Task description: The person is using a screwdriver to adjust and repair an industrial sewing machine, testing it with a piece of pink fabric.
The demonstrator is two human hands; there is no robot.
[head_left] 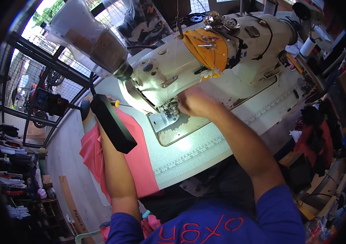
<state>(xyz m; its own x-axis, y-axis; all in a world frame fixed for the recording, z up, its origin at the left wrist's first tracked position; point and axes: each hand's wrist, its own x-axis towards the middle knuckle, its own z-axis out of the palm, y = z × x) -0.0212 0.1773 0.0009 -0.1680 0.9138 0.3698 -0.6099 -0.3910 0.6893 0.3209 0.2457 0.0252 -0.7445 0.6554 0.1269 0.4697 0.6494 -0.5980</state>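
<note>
A white sewing machine [148, 77] stands on the table, its needle area [169, 113] brightly lit. Behind that area is my right hand [195, 101], closed with its fingers curled in beside the metal parts under the machine's arm; what they grip is hidden. A black box-shaped lamp [114, 124] covers most of my left hand [110, 98], of which only a little shows past the lamp. There it appears closed on a screwdriver [117, 104] with a yellow handle, its thin shaft pointing at the machine's head. Pink cloth [138, 162] lies under my left forearm.
An orange pincushion [207, 49] full of pins is wrapped over the machine's arm. A plastic-covered bottle-shaped object [87, 40] rises at the upper left. Measuring tape [193, 151] runs along the table's near edge. Piled clothes [12, 179] fill shelves at left; dark cloth [315, 126] hangs at right.
</note>
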